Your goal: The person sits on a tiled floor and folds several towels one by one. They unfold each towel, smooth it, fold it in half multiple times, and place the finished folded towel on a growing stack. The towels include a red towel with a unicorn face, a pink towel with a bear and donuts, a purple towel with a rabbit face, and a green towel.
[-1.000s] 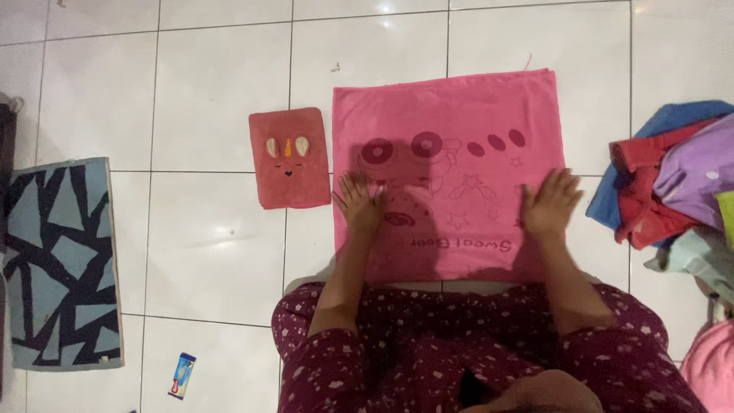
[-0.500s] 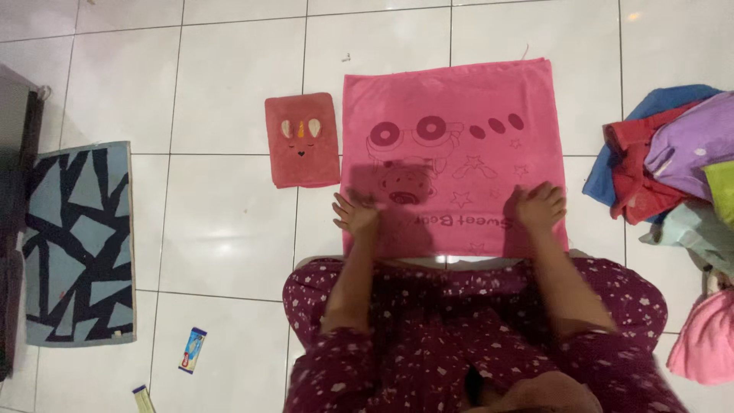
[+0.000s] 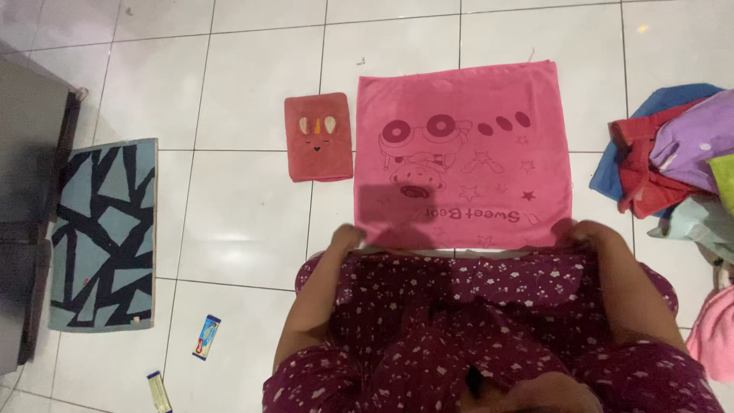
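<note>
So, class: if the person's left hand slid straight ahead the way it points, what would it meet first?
The left hand sits at the near left corner of the pink towel; going straight on, it would likely meet the towel's printed surface first.

Pink towel (image 3: 466,153) w/ cartoon print lay flat on white tile floor (image 3: 237,222). Left hand (image 3: 345,237) was at its near left corner, right hand (image 3: 587,232) at near right corner, both at the near edge; grip unclear, fingers mostly hidden. Small folded red cloth (image 3: 319,138) w/ animal face lay just beside towel's left edge. Heap of coloured laundry (image 3: 673,160) sat at right. Blue-black patterned mat (image 3: 103,233) lay far left, small packet (image 3: 206,337) near it.
</note>
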